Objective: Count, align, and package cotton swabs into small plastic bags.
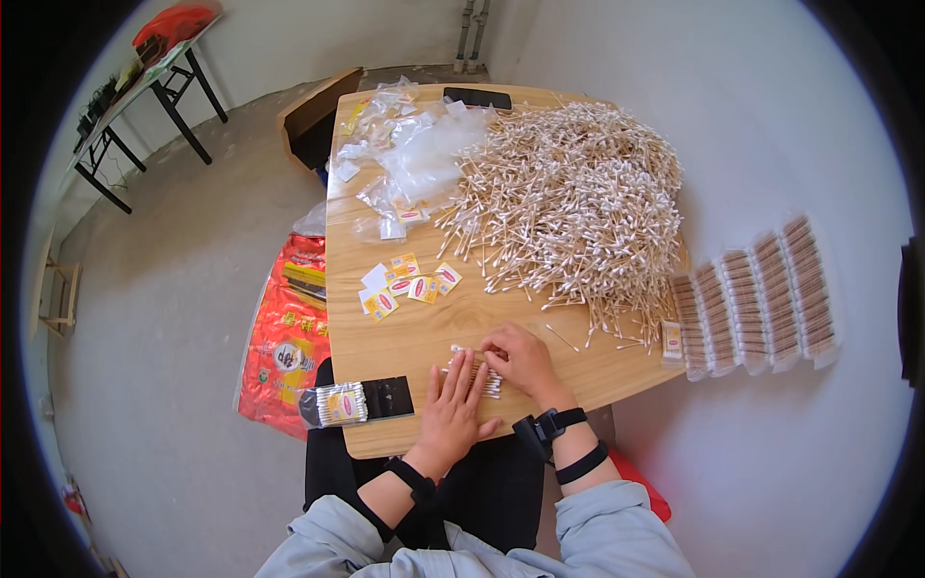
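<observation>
My left hand (451, 412) lies flat, fingers stretched and a little apart, over a small row of cotton swabs (492, 385) near the table's front edge. Against the row's far right side, the fingers of my right hand (528, 362) are bent together; whatever sits between their tips is hidden. A large heap of loose cotton swabs (578, 212) covers the far right of the table. To the left of my hands, a filled cotton swab pack (341, 405) with a yellow-and-white card rests beside a flat black piece (389, 396). Several printed cards (423, 288) lie beyond my left hand.
Clear plastic bags (424, 169) spread over the far left of the wooden table (385, 337), with a black phone (477, 98) behind. Rows of filled packs (766, 299) line the right edge by the wall. A red sack (282, 337) stands at the left side.
</observation>
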Demonstrator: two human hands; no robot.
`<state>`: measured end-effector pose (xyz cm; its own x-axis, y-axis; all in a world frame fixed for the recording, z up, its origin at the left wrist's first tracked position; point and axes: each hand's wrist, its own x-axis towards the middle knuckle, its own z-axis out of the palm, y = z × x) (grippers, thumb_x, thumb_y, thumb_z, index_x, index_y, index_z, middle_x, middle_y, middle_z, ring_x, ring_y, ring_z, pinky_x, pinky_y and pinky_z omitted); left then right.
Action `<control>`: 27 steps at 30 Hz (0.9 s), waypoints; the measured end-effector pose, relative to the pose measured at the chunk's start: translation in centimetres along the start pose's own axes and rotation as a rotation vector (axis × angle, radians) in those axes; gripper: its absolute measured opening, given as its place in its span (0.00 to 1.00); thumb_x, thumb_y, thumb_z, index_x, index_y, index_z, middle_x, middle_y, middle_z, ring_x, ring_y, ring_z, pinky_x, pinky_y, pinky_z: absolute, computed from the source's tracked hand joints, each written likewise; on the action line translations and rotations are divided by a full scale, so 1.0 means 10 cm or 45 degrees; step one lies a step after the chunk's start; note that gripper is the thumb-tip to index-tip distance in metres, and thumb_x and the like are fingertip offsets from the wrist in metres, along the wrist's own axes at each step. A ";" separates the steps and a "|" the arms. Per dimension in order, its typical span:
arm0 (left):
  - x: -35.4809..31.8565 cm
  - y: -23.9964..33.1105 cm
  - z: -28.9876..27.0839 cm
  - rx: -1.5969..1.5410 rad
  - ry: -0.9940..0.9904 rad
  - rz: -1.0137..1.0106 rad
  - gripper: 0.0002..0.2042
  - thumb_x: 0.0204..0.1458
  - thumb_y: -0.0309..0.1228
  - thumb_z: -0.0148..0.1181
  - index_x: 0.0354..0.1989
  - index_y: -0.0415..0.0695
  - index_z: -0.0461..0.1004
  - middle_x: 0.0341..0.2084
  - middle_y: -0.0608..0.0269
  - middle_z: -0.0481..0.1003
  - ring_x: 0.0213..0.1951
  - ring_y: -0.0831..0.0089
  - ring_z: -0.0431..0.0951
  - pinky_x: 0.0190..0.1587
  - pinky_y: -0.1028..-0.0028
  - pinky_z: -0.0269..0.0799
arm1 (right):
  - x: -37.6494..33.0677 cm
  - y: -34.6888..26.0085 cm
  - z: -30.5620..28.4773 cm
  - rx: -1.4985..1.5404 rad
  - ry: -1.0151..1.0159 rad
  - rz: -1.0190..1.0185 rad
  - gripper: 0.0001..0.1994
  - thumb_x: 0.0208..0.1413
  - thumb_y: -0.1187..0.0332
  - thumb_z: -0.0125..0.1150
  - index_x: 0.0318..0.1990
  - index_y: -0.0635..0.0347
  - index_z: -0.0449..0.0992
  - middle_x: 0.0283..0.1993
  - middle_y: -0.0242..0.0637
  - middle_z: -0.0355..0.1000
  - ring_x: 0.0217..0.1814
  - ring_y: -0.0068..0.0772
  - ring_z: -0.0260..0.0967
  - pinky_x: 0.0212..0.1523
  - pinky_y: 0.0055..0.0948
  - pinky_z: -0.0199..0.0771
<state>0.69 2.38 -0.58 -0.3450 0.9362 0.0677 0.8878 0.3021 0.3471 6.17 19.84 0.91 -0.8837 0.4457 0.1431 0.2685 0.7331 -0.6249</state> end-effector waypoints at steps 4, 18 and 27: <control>0.01 0.00 0.00 0.000 -0.009 0.006 0.45 0.46 0.59 0.57 0.69 0.43 0.54 0.70 0.50 0.47 0.72 0.59 0.42 0.70 0.51 0.32 | 0.02 0.03 0.00 0.054 0.010 0.055 0.03 0.49 0.72 0.62 0.31 0.57 0.77 0.30 0.36 0.71 0.30 0.37 0.72 0.31 0.33 0.72; 0.02 0.02 0.00 -0.023 -0.020 0.005 0.45 0.46 0.58 0.57 0.69 0.43 0.52 0.70 0.47 0.45 0.72 0.55 0.41 0.70 0.51 0.34 | 0.11 0.11 0.01 0.271 0.019 0.355 0.06 0.51 0.69 0.62 0.36 0.59 0.79 0.33 0.38 0.73 0.32 0.34 0.73 0.34 0.31 0.73; 0.00 0.01 0.01 -0.045 -0.021 -0.034 0.47 0.44 0.59 0.60 0.70 0.45 0.52 0.70 0.45 0.44 0.72 0.53 0.40 0.69 0.48 0.34 | -0.22 0.09 -0.04 0.213 0.411 0.487 0.09 0.52 0.70 0.63 0.40 0.58 0.77 0.33 0.37 0.69 0.33 0.36 0.72 0.36 0.32 0.73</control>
<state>0.80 2.48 -0.67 -0.3634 0.9307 0.0424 0.8668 0.3210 0.3816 8.49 19.74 0.34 -0.5640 0.8205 0.0934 0.4606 0.4065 -0.7891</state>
